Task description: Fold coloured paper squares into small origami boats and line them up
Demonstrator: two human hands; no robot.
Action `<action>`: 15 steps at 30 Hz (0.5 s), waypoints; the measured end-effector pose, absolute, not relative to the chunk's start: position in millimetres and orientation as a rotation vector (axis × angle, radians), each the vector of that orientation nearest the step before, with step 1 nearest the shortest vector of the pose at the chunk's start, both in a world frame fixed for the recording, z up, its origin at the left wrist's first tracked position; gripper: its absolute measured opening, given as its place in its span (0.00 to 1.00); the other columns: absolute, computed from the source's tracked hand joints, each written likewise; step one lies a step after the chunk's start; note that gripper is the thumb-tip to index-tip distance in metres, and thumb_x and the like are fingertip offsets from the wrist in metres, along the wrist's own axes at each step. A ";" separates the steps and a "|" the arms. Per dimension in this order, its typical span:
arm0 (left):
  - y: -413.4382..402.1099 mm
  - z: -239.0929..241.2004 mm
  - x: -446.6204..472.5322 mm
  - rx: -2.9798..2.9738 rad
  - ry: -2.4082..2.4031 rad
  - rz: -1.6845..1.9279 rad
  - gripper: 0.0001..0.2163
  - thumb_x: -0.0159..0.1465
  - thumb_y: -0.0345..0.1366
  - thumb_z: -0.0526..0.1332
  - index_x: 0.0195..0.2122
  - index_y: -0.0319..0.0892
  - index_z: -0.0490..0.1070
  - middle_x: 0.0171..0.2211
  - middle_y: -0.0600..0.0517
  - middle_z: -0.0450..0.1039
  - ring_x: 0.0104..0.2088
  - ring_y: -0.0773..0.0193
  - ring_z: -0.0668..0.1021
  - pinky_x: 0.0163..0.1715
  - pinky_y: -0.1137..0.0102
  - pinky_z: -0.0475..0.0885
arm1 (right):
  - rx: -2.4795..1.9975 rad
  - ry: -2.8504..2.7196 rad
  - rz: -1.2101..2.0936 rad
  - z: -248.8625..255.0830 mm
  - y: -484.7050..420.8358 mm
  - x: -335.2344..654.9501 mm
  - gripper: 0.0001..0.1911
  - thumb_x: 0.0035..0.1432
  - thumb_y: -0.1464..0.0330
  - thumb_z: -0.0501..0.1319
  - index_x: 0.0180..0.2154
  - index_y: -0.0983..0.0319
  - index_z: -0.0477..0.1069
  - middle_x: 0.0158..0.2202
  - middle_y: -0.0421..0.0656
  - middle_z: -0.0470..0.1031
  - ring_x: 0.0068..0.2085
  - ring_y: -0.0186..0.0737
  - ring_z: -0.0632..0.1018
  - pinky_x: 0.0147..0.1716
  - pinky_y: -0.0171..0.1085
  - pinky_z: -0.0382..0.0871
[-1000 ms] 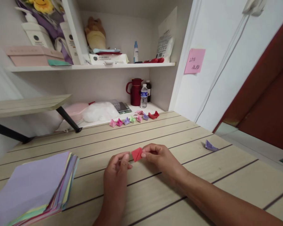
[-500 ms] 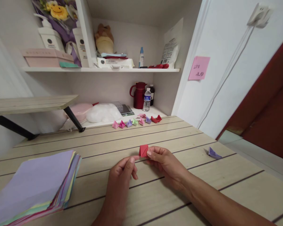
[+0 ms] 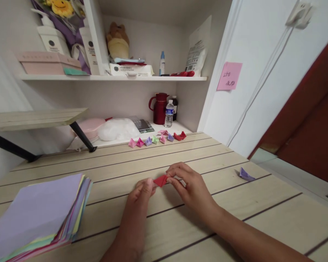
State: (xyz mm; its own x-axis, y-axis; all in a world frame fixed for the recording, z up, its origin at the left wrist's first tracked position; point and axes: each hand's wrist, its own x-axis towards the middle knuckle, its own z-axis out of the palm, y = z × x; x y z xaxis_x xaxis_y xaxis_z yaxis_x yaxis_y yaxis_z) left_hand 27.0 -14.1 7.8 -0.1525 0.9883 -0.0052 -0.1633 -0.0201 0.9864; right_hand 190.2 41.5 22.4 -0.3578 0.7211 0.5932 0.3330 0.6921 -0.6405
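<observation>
A small folded red paper is held just above the wooden table, roughly in the middle of the view. My left hand pinches its left corner between thumb and fingers. At the opposite corner, the thumb and fingertips of my right hand grip the paper too. It looks like a flat diamond with a crease across it. Behind the hands stands a row of small folded paper boats in pink, purple, green and red. One purple paper boat sits apart on the right.
A stack of coloured paper sheets lies at the left front. A raised wooden stand with black legs is behind it. Along the back are a plastic bag, a dark red jug and a water bottle.
The red paper has turned from a square-looking shape to a diamond and moved slightly left and down. My left hand has closed on its left corner; my right hand has shifted its grip.
</observation>
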 end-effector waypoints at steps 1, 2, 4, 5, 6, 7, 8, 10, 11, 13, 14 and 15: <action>-13.9 6.8 26.8 0.997 1.136 1.402 0.19 0.66 0.51 0.57 0.44 0.42 0.78 0.47 0.46 0.78 0.50 0.56 0.75 0.58 0.62 0.64 | -0.800 -1.991 0.455 22.4 40.5 190.7 0.09 0.64 0.75 0.57 0.37 0.59 0.75 0.40 0.45 0.76 0.40 0.41 0.76 0.40 0.40 0.69; -13.8 6.2 26.6 0.991 1.089 1.398 0.19 0.66 0.51 0.57 0.46 0.42 0.78 0.47 0.46 0.78 0.51 0.56 0.75 0.58 0.61 0.63 | -0.786 -2.016 0.401 22.5 39.5 191.2 0.10 0.64 0.75 0.57 0.38 0.59 0.75 0.41 0.45 0.76 0.41 0.41 0.76 0.41 0.40 0.69; -13.7 6.4 25.8 0.999 1.035 1.386 0.18 0.66 0.48 0.58 0.48 0.43 0.78 0.48 0.47 0.79 0.51 0.56 0.75 0.59 0.60 0.63 | -0.765 -2.054 0.331 23.3 37.4 191.7 0.10 0.64 0.75 0.56 0.38 0.58 0.75 0.42 0.45 0.76 0.41 0.42 0.76 0.42 0.41 0.69; -13.8 7.3 25.4 1.004 1.019 1.381 0.17 0.66 0.47 0.59 0.48 0.43 0.78 0.48 0.47 0.79 0.51 0.56 0.75 0.59 0.60 0.63 | -0.758 -2.064 0.319 23.9 36.3 191.7 0.11 0.65 0.75 0.56 0.39 0.58 0.75 0.42 0.45 0.76 0.41 0.42 0.76 0.42 0.42 0.69; -14.0 8.6 25.0 1.004 1.004 1.378 0.16 0.66 0.46 0.60 0.47 0.43 0.78 0.48 0.48 0.79 0.51 0.57 0.75 0.59 0.60 0.63 | -0.753 -2.071 0.328 24.7 35.3 191.5 0.11 0.65 0.75 0.56 0.39 0.57 0.75 0.42 0.45 0.76 0.41 0.42 0.76 0.42 0.42 0.69; -14.2 10.2 24.7 1.001 0.986 1.373 0.15 0.66 0.45 0.60 0.47 0.44 0.79 0.48 0.48 0.79 0.51 0.57 0.75 0.60 0.61 0.63 | -0.750 -2.070 0.361 25.6 34.4 191.0 0.11 0.65 0.74 0.56 0.39 0.57 0.76 0.42 0.45 0.76 0.42 0.43 0.76 0.43 0.42 0.69; -14.3 12.0 24.5 0.993 0.964 1.366 0.14 0.66 0.44 0.60 0.47 0.44 0.79 0.48 0.48 0.79 0.52 0.58 0.75 0.60 0.61 0.63 | -0.748 -2.060 0.420 26.3 33.6 190.4 0.11 0.65 0.74 0.57 0.39 0.56 0.76 0.42 0.45 0.76 0.42 0.43 0.76 0.43 0.42 0.70; -14.4 15.4 24.4 0.971 0.930 1.356 0.14 0.66 0.42 0.60 0.48 0.44 0.79 0.48 0.48 0.79 0.52 0.58 0.75 0.59 0.61 0.63 | -0.742 -2.010 0.594 27.2 32.8 188.8 0.10 0.64 0.72 0.58 0.40 0.55 0.78 0.42 0.45 0.75 0.44 0.43 0.76 0.44 0.41 0.71; -14.2 16.7 24.3 0.958 0.921 1.356 0.13 0.66 0.42 0.61 0.47 0.44 0.79 0.48 0.48 0.80 0.52 0.58 0.75 0.59 0.61 0.63 | -0.740 -1.975 0.694 27.2 32.8 188.0 0.10 0.64 0.72 0.59 0.41 0.54 0.78 0.42 0.44 0.75 0.44 0.43 0.76 0.45 0.41 0.71; -13.7 17.7 23.4 0.926 0.913 1.358 0.13 0.65 0.42 0.62 0.46 0.43 0.79 0.47 0.47 0.80 0.52 0.58 0.75 0.59 0.61 0.64 | -0.769 -1.878 0.896 26.2 33.5 186.6 0.09 0.63 0.70 0.61 0.43 0.54 0.78 0.43 0.43 0.75 0.43 0.42 0.76 0.45 0.41 0.71; -13.4 17.4 22.6 0.907 0.910 1.361 0.12 0.65 0.41 0.62 0.45 0.43 0.80 0.47 0.47 0.80 0.51 0.58 0.76 0.58 0.61 0.64 | -0.799 -1.814 1.002 25.4 34.1 186.1 0.10 0.63 0.68 0.62 0.45 0.53 0.77 0.43 0.43 0.75 0.42 0.42 0.76 0.44 0.41 0.70; -13.2 16.6 21.4 0.884 0.906 1.365 0.12 0.64 0.41 0.63 0.43 0.43 0.80 0.46 0.47 0.81 0.51 0.58 0.76 0.58 0.61 0.65 | -0.831 -1.741 1.110 24.7 34.7 185.8 0.11 0.62 0.66 0.63 0.47 0.53 0.76 0.45 0.42 0.75 0.41 0.41 0.75 0.43 0.41 0.70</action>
State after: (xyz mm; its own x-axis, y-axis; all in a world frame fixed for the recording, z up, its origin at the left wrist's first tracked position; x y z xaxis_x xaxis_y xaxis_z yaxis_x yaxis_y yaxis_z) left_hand 21.4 -13.2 16.6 0.0036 0.9998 -0.0180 -0.4048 0.0180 0.9142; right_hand 185.8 34.7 24.7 -0.3846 0.8656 0.3208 0.0744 0.3755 -0.9238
